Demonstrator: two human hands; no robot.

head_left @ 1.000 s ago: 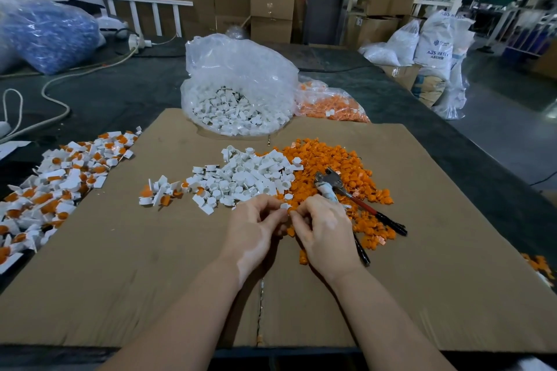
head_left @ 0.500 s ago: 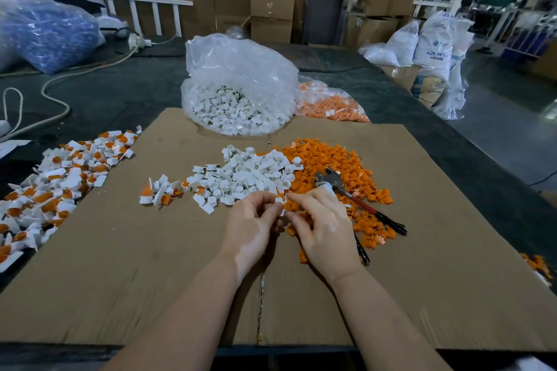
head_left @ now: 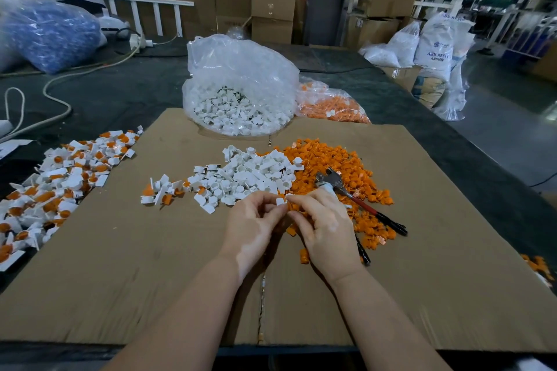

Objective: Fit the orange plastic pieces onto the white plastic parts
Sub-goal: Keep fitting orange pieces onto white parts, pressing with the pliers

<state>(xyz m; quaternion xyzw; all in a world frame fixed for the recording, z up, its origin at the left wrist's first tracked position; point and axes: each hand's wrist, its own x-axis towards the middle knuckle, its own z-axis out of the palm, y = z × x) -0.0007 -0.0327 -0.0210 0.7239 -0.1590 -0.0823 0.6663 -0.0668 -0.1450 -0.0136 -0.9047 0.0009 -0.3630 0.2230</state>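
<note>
A heap of loose white plastic parts (head_left: 244,178) lies mid-cardboard, with a heap of orange pieces (head_left: 340,172) touching it on the right. My left hand (head_left: 253,229) and my right hand (head_left: 325,229) meet just below both heaps. Between their fingertips they pinch one small white part (head_left: 281,201); whether an orange piece sits in it is hidden by the fingers. Fitted white-and-orange parts (head_left: 57,187) are piled at the left edge.
Pliers with red and black handles (head_left: 358,205) lie on the orange heap by my right hand. A clear bag of white parts (head_left: 241,87) and a bag of orange pieces (head_left: 331,105) stand behind the cardboard sheet (head_left: 120,265). A cable (head_left: 54,84) crosses the dark table.
Both hands have lifted slightly and shifted up toward the heaps. The fingertips have come apart a little, so the small white part now shows between them.
</note>
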